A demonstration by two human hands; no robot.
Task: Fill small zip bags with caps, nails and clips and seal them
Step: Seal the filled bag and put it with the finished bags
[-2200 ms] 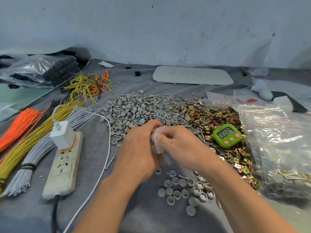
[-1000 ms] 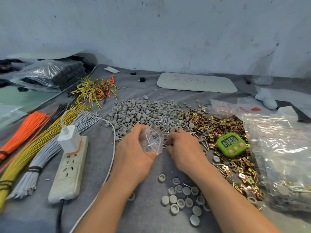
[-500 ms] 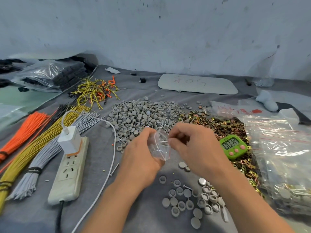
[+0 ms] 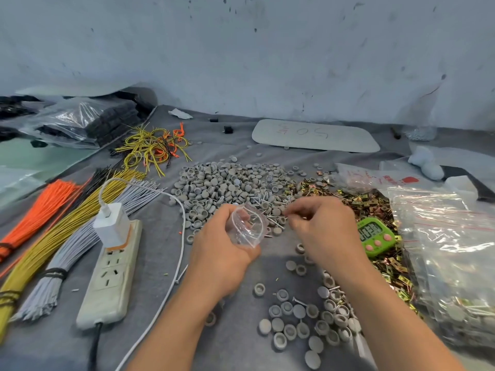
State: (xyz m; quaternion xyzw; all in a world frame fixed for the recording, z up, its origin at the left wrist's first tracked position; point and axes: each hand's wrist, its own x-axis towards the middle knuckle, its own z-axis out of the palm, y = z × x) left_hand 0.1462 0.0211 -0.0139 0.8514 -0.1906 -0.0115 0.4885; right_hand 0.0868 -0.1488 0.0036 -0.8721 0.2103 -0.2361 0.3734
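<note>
Left of the green timer [image 4: 375,235], a zip bag [image 4: 247,227] is held mouth-open for filling by the left hand [image 4: 222,253]. The grip of the right hand [image 4: 321,231] cannot be told.

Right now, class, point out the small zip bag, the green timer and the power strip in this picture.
small zip bag [image 4: 247,228], head view, on its clear front wall.
green timer [image 4: 371,230], head view, on its display.
power strip [image 4: 111,277], head view, on its socket face.
</note>
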